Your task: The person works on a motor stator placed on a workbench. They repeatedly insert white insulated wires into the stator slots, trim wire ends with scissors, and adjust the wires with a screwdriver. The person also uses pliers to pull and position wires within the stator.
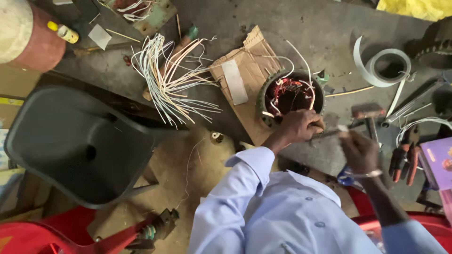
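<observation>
A single head-worn camera looks almost straight down from above the person's pale blue shirt (287, 216) onto the concrete floor (325, 33). It sits fairly near, at seated height, both forearms reaching away from the lens toward the motor stator (292, 96) just right of centre.

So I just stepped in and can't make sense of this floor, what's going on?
A person in a pale blue shirt bends over a round motor stator with red windings and white leads, set on the concrete floor beside a piece of cardboard. The left hand rests on its rim; the right hand holds a thin tool toward the left hand. A bundle of white wires, a hammer and pliers lie nearby.
</observation>
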A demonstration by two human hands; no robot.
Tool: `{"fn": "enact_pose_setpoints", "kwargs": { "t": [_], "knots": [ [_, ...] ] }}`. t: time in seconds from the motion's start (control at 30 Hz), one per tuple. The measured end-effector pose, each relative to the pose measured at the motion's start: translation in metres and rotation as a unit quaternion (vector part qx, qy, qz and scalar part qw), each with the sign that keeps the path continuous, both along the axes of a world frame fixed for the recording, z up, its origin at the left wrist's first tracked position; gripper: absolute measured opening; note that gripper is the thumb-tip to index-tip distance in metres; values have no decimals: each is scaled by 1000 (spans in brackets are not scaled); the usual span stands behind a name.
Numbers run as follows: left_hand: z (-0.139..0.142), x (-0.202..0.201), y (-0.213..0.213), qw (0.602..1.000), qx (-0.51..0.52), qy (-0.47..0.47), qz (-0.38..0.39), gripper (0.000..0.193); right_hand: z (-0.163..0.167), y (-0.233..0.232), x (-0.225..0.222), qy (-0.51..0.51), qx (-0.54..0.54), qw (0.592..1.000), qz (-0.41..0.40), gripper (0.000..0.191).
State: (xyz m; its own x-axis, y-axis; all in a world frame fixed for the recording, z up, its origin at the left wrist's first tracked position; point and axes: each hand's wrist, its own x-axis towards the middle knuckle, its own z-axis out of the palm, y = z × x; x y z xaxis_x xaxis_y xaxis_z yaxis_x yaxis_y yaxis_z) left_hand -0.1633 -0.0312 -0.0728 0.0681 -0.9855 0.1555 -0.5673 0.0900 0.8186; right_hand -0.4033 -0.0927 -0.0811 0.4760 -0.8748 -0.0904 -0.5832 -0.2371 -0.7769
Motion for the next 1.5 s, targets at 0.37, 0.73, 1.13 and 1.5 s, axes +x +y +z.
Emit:
{"fn": "enact_pose_setpoints", "kwargs": {
  "t": [0.37,0.73,1.13,1.5],
  "knots": [
    [1,5,-1,999,9,34,-18,15,64,-50,21,39,-333,862,380,22],
    [18,-8,14,984,-100,-148,-19,19,32,-33,-84,184,-296,932,100,26],
    [41,-19,12,973,-157,-167,0,15,-42,1,-184,112,197,968,-107,33],
    [22,-2,15,997,-74,-13,-5,15,-19,13,-75,-69,208,975,-26,45]
  ]
}}
